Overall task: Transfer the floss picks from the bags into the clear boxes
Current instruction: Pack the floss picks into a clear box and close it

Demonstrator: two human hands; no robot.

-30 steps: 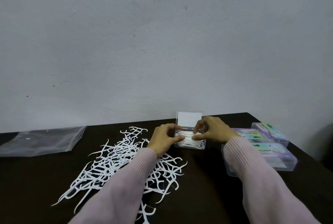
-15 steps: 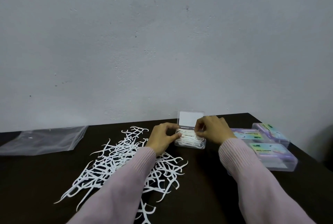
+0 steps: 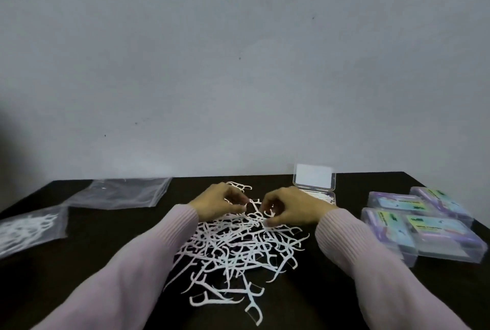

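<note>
A heap of loose white floss picks (image 3: pixel 238 244) lies on the dark table (image 3: pixel 79 276) in front of me. My left hand (image 3: pixel 217 201) and my right hand (image 3: pixel 291 207) are at the far edge of the heap, fingers curled and pinching picks between them. Behind my right hand stands a small clear box (image 3: pixel 314 183) with its lid raised and picks inside. An empty clear bag (image 3: pixel 119 193) lies at the back left. A second bag (image 3: pixel 29 228) with picks in it is at the left edge.
Three closed clear boxes (image 3: pixel 424 226) with purple contents and coloured labels are stacked and grouped at the right. A plain grey wall rises right behind the table's far edge. Bare tabletop shows at front left and between the heap and the closed boxes.
Both hands have left the open box and moved left and nearer, onto the heap of picks. The view has shifted, bringing the filled bag at the left into sight.
</note>
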